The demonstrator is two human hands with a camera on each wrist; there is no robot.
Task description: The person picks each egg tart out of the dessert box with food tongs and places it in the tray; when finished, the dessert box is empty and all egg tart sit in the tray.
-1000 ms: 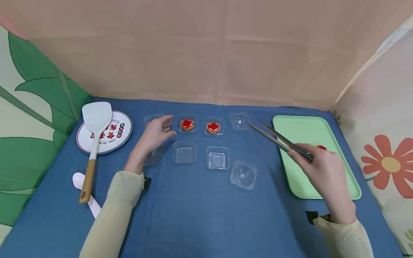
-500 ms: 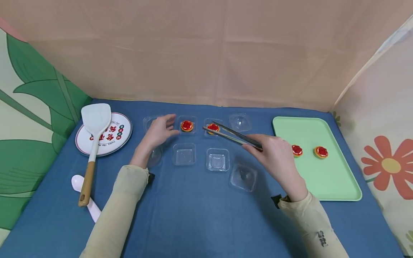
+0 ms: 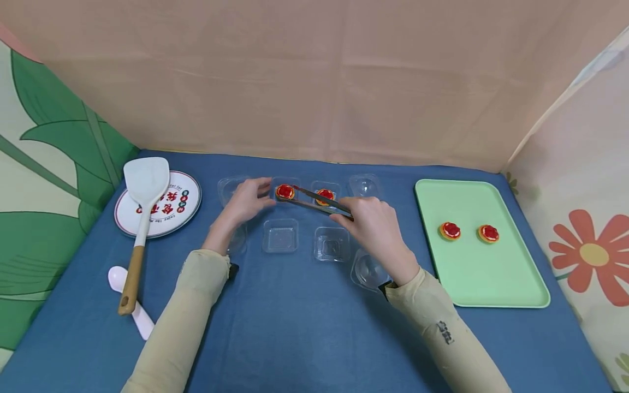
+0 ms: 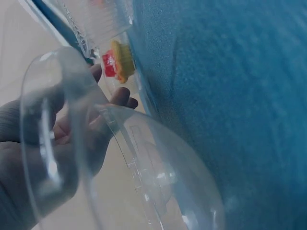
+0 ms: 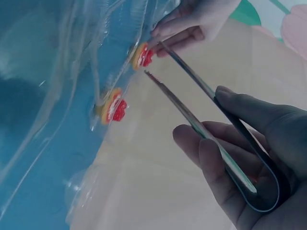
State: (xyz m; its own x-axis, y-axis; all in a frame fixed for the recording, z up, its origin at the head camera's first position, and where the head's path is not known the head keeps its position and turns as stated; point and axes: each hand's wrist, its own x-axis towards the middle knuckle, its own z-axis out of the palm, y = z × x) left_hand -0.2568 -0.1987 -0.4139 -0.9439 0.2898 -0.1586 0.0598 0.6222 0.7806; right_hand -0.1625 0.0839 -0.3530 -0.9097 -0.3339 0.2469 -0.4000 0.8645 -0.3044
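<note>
My right hand (image 3: 371, 221) holds metal tongs (image 3: 314, 203), seen close up in the right wrist view with their arms spread. In the head view the tong tips lie about the left red-topped tart (image 3: 285, 191), which sits in a clear plastic box. Another tart (image 3: 325, 196) sits in the box to its right, partly behind the tongs. My left hand (image 3: 248, 199) is beside the left tart's box, fingers loosely extended and gripping nothing. Whether it touches the box, I cannot tell. Clear domed lids (image 4: 144, 158) stand in front of it in the left wrist view.
Two more tarts (image 3: 450, 231) lie on the green tray (image 3: 496, 278) at the right. In the front row stand open clear boxes (image 3: 280, 236) and a domed lid (image 3: 368, 267). At the left, a white spatula (image 3: 146, 177) lies across a plate (image 3: 187, 218) and a pale spoon (image 3: 142, 322).
My right hand has carried the tongs left from over the green tray, past the right boxed tart, to the left boxed tart. The left hand has shifted slightly right.
</note>
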